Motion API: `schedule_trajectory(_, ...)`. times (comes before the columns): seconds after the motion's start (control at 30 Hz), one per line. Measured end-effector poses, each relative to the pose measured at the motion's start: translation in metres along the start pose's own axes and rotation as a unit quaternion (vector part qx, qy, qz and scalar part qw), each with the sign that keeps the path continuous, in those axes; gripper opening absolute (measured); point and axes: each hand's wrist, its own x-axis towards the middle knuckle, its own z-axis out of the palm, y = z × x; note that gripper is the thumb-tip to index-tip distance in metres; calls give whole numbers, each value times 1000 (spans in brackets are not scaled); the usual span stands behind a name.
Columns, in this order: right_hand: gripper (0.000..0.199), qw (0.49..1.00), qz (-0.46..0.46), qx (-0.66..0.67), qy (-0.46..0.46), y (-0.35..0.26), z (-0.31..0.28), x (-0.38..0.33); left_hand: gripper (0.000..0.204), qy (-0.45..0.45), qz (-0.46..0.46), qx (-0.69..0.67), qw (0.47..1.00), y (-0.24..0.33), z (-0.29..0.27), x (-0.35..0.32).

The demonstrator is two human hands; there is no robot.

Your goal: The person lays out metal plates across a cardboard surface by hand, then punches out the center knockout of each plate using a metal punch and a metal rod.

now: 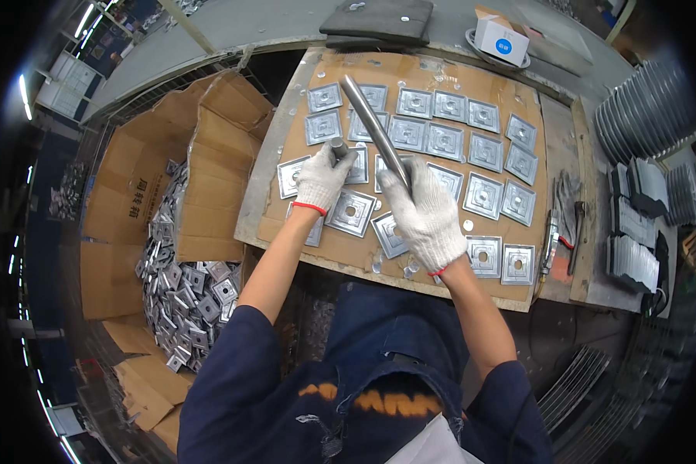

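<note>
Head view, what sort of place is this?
Probably a factory workshop: square metal plates lie in rows on a bench, a big carton beside it holds a heap of similar ones, and the gloved right hand grips a metal rod.

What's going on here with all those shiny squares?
The person's gloved right hand grips a long metal bar, tilted up over the table. The gloved left hand holds a metal piece with a round end. Square metal plates lie in rough rows on cardboard, and a big open box on the left holds a jumbled heap of similar pieces.
</note>
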Motion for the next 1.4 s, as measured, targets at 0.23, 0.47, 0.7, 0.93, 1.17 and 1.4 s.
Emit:
schedule_trajectory(0.23,42,982,-26,-165,-84,-13,36,34,42,26,13,85,996,-36,5,9)
schedule_trajectory(0.47,53,976,17,-194,-103,16,26,33,48,21,-17,54,998,10,-6,-2)
schedule_trajectory(0.7,50,982,153,-97,-60,30,12,-11,24,-19,-7,-41,999,39,-33,-8)
schedule_trajectory(0.93,54,957,203,-136,-154,83,35,-38,24,-7,41,-177,983,36,-43,-12)
schedule_trajectory(1.17,56,973,200,-45,-110,74,8,-59,25,26,6,-110,994,39,-61,-6)
schedule_trajectory(1.4,53,973,209,-25,-98,99,-6,-98,23,-25,-55,-85,995,18,-45,-12)
